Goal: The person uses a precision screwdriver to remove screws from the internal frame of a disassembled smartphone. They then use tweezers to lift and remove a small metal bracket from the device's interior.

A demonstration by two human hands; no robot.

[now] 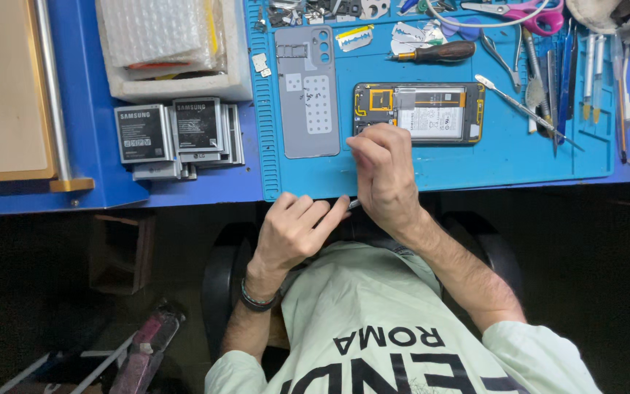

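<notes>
right hand (386, 177), fingers curled, rests at the lower edge of an opened black smartphone with exposed battery (418, 112) on the blue silicone work mat (504, 157). left hand (294, 228), loosely closed, pinches a thin metal tool (354, 204) at the mat's near edge. a grey plastic back cover (308, 91) lies just left of the smartphone.

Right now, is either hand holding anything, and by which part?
The right hand pinches a thin metal tool near its upper end; only its tip shows. The left hand touches that tip, gripping nothing visible.
</notes>
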